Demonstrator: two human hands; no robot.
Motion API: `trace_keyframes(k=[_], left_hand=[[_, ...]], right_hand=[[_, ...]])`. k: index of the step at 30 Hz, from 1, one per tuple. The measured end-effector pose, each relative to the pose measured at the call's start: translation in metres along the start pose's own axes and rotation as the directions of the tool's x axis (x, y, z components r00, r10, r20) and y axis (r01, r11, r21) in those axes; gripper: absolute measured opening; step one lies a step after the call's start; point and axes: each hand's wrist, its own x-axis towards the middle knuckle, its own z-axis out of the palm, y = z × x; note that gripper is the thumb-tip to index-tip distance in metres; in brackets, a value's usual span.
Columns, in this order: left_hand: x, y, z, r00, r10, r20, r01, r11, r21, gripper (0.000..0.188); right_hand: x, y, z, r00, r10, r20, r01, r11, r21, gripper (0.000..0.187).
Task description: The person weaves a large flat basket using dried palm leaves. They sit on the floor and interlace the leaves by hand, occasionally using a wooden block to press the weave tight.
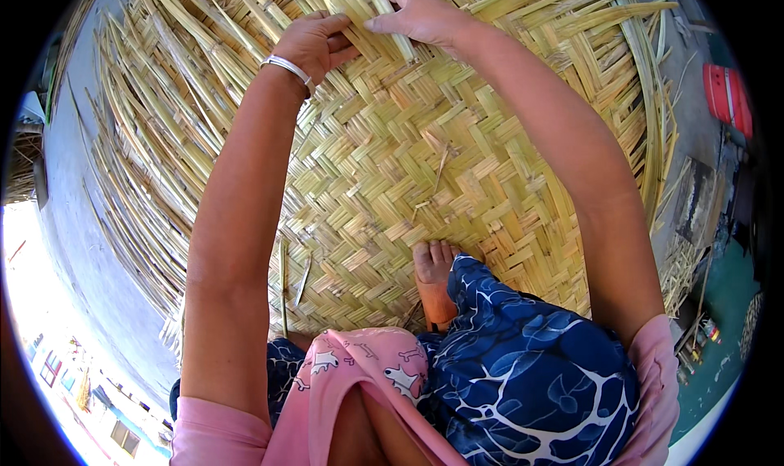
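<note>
A large herringbone-woven mat [392, 156] of flat yellow-green reed strips spreads beneath me. Both arms stretch to its far part. My left hand [314, 45], with a silver bangle [287, 67] at the wrist, is closed on a reed strip, thumb on top and fingers curled at its side. Just to the right, my right hand [420, 18] pinches another reed strip [396, 37] between thumb and fingers, where it meets the weave. Unwoven strip ends [155, 115] fan out along the left and far sides.
My bare foot [435, 266] rests on the mat's near part. A thin pale sliver [303, 280] and a narrow stalk [282, 282] lie left of it. Grey floor [73, 188] borders the mat on the left. A red object [727, 100] stands at the far right.
</note>
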Motion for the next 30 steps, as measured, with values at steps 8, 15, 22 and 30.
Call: trace_keyframes(k=[8,15,22,30], left_hand=[[-0.001,-0.008,0.019,0.922,0.331,-0.199,-0.189,0.836,0.515,0.036],[-0.004,-0.015,0.013,0.934,0.217,-0.282,-0.128,0.944,0.304,0.033],[-0.014,-0.014,0.029,0.935,0.237,-0.265,-0.099,0.889,0.446,0.033],[-0.045,-0.025,0.036,0.954,0.221,-0.202,-0.215,0.975,0.052,0.02]], right_hand=[[-0.009,0.011,-0.009,0.979,0.15,-0.136,-0.118,0.969,0.218,0.026],[-0.012,0.007,-0.011,0.984,0.098,-0.148,-0.084,0.992,0.099,0.025],[-0.013,0.004,-0.009,0.99,0.079,-0.113,-0.056,0.98,0.193,0.024],[-0.018,-0.011,-0.018,0.994,0.072,-0.076,-0.067,0.995,0.067,0.028]])
